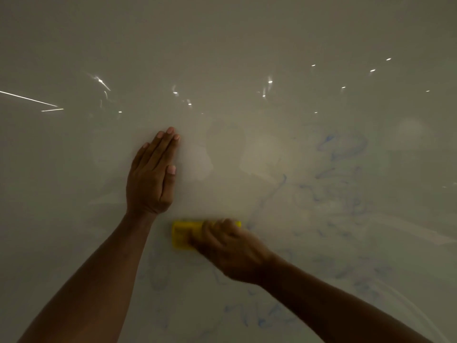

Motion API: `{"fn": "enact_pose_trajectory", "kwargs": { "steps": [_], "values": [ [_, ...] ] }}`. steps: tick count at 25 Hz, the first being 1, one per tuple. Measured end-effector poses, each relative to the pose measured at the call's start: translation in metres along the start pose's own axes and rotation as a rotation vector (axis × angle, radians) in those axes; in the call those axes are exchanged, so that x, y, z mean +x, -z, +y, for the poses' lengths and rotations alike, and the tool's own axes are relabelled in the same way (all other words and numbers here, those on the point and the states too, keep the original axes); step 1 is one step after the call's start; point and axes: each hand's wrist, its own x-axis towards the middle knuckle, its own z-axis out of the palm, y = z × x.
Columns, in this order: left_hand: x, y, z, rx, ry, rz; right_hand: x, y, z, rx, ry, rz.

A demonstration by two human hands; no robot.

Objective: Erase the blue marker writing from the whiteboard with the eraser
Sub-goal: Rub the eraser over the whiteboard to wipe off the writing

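The whiteboard (222,45) fills the whole view, and none of its edges or corners show. It is shiny, and small bright spots of light (270,81) sit across its upper part, with two thin bright lines far to the left.

The left hand (152,174) lies flat on the whiteboard, left of the middle. Its fingers are straight and close together and point up. The thumb lies beside them. This hand holds nothing. Its bare arm comes up from the bottom left.

Just below and to the right of that hand is the yellow eraser (184,233). It lies flat against the whiteboard. The right hand (230,251) grips it, with the fingers curled over its right part, so only its left part shows. The right hand looks blurry. Its bare arm comes in from the bottom right.

The blue marker writing (342,147) is faint and smeared. Most of it is to the right of the eraser, and some is below both hands. It is too smudged to read. The patch of whiteboard between the left hand and the writing looks pale and wiped.
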Motion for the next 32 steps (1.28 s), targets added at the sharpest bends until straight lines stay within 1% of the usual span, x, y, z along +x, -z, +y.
{"fn": "enact_pose_trajectory", "kwargs": {
  "steps": [1, 2, 3, 4, 5, 7, 8, 9, 10, 12, 13, 14, 15, 16, 17, 18, 19, 21, 22, 23, 24, 25, 26, 27, 28, 29, 30, 31, 32],
  "values": [
    [0.0, 0.0, 0.001, 0.017, -0.003, -0.003, -0.011, 0.004, 0.002, 0.013, 0.085, -0.035],
    [0.0, -0.001, 0.002, 0.039, -0.002, -0.006, -0.017, 0.009, 0.013, 0.002, 0.112, -0.041],
    [0.0, -0.001, 0.004, 0.062, 0.001, -0.006, -0.02, 0.013, 0.031, -0.03, 0.069, -0.02],
    [0.0, -0.001, 0.005, 0.085, 0.005, -0.009, -0.024, 0.015, 0.053, -0.075, -0.046, 0.002],
    [0.0, -0.001, 0.006, 0.107, 0.005, -0.012, -0.029, 0.019, 0.081, -0.13, -0.224, 0.013],
    [0.0, -0.003, 0.009, 0.144, 0.008, -0.015, -0.042, 0.031, 0.132, -0.234, -0.64, 0.037],
    [0.0, -0.005, 0.011, 0.158, 0.018, -0.016, -0.049, 0.034, 0.144, -0.27, -0.782, 0.05],
    [0.0, -0.007, 0.014, 0.172, 0.034, -0.018, -0.054, 0.035, 0.145, -0.268, -0.816, 0.065],
    [0.0, -0.01, 0.019, 0.186, 0.056, -0.021, -0.061, 0.035, 0.14, -0.22, -0.706, 0.055],
    [0.002, -0.015, 0.028, 0.217, 0.093, -0.027, -0.075, 0.038, 0.139, -0.174, -0.268, -0.037],
    [0.004, -0.019, 0.032, 0.225, 0.1, -0.036, -0.079, 0.043, 0.155, -0.217, -0.169, -0.078],
    [0.006, -0.023, 0.037, 0.233, 0.106, -0.051, -0.08, 0.046, 0.176, -0.27, -0.239, -0.081],
    [0.007, -0.026, 0.042, 0.243, 0.116, -0.064, -0.08, 0.047, 0.198, -0.302, -0.48, -0.02],
    [0.009, -0.031, 0.047, 0.261, 0.131, -0.066, -0.075, 0.049, 0.214, -0.313, -0.78, 0.054],
    [0.009, -0.035, 0.052, 0.28, 0.144, -0.058, -0.069, 0.047, 0.218, -0.324, -0.998, 0.085],
    [0.009, -0.039, 0.057, 0.295, 0.144, -0.045, -0.063, 0.042, 0.211, -0.323, -1.052, 0.095],
    [0.009, -0.041, 0.058, 0.302, 0.129, -0.033, -0.059, 0.034, 0.196, -0.303, -0.947, 0.095],
    [0.007, -0.043, 0.054, 0.299, 0.102, -0.024, -0.068, 0.03, 0.176, -0.234, -0.527, 0.049],
    [0.006, -0.043, 0.052, 0.292, 0.093, -0.021, -0.077, 0.035, 0.186, -0.265, -0.423, 0.023],
    [0.005, -0.043, 0.05, 0.281, 0.085, -0.02, -0.086, 0.041, 0.203, -0.326, -0.478, 0.003],
    [0.005, -0.044, 0.05, 0.268, 0.068, -0.023, -0.093, 0.046, 0.218, -0.377, -0.704, 0.013],
    [0.006, -0.044, 0.05, 0.255, 0.045, -0.029, -0.096, 0.048, 0.224, -0.416, -0.971, 0.035],
    [0.006, -0.044, 0.051, 0.244, 0.024, -0.037, -0.097, 0.046, 0.221, -0.425, -1.153, 0.041],
    [0.007, -0.044, 0.052, 0.234, 0.001, -0.047, -0.1, 0.04, 0.211, -0.427, -1.169, 0.051],
    [0.009, -0.043, 0.053, 0.227, -0.026, -0.061, -0.102, 0.034, 0.194, -0.409, -1.013, 0.061],
    [0.01, -0.042, 0.054, 0.221, -0.059, -0.077, -0.11, 0.03, 0.179, -0.349, -0.78, 0.062],
    [0.01, -0.041, 0.055, 0.216, -0.105, -0.093, -0.122, 0.031, 0.176, -0.319, -0.598, 0.055],
    [0.011, -0.041, 0.055, 0.213, -0.155, -0.104, -0.135, 0.038, 0.186, -0.334, -0.552, 0.029],
    [0.011, -0.041, 0.056, 0.209, -0.195, -0.113, -0.145, 0.044, 0.203, -0.36, -0.678, 0.011]
  ]
}}
